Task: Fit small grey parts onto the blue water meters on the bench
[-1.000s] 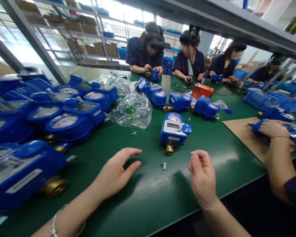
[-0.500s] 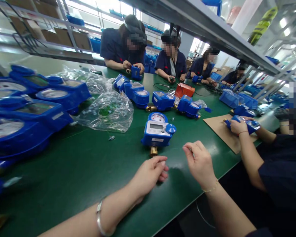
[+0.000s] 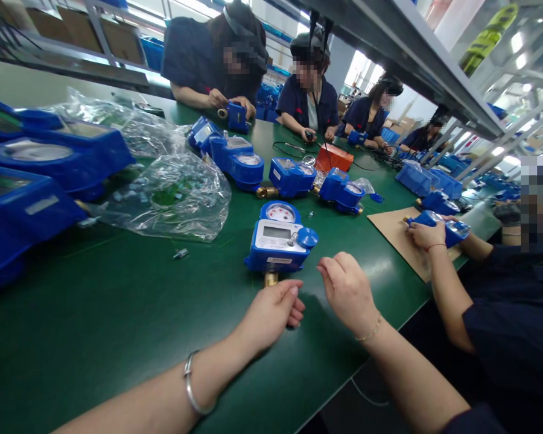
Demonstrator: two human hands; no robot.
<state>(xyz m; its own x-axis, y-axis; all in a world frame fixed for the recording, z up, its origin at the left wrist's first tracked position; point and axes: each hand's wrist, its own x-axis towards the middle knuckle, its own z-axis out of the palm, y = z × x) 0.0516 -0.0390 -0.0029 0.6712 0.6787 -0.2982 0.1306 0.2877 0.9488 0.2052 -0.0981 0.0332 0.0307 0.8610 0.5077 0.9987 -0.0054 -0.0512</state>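
A blue meter [image 3: 278, 241] with a grey display, a round dial and a blue round cap stands on the green table [image 3: 163, 307], its brass fitting facing me. My left hand [image 3: 274, 307] is just in front of that fitting, fingers curled and thumb against the index finger; anything between them is too small to make out. To the right of the meter, my right hand [image 3: 347, 288] is raised over the table with fingertips pinched together. Whether it holds something small cannot be seen.
Plastic bags [image 3: 181, 196] of small parts and large blue meters [image 3: 40, 163] lie at left. More meters [image 3: 294, 175] and an orange box [image 3: 333, 158] stand behind. At right, a person's hand [image 3: 428, 234] holds a meter over cardboard [image 3: 391, 232]. People work opposite.
The view has shifted, so the table items sit further left and the left-hand meters appear closer. My right hand is a little nearer the meter. Both hands keep nearly the same pose.
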